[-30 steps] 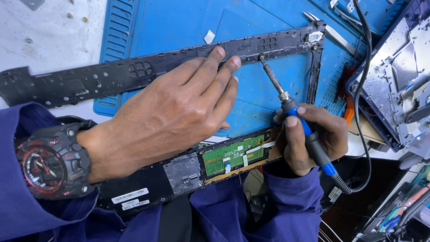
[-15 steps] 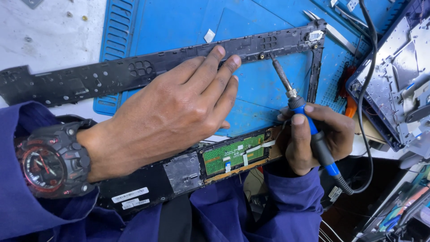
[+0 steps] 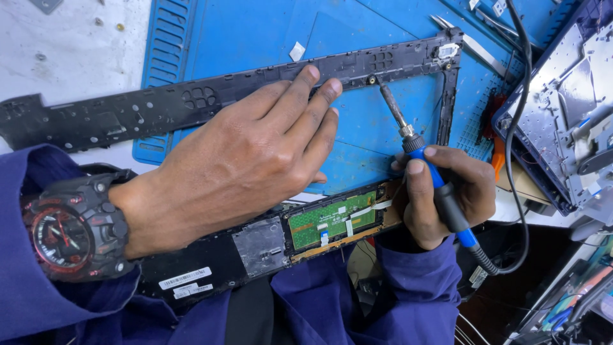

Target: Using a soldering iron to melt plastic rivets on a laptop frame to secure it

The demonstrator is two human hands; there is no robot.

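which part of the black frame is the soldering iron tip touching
The top bar, at a small brass-coloured ring just right of the left hand fingertips. The right-side bar and the bottom bar with the green board lie clear of the tip.

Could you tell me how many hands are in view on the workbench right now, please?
2: the left hand presses on the black frame, and the right hand grips the soldering iron. No others show.
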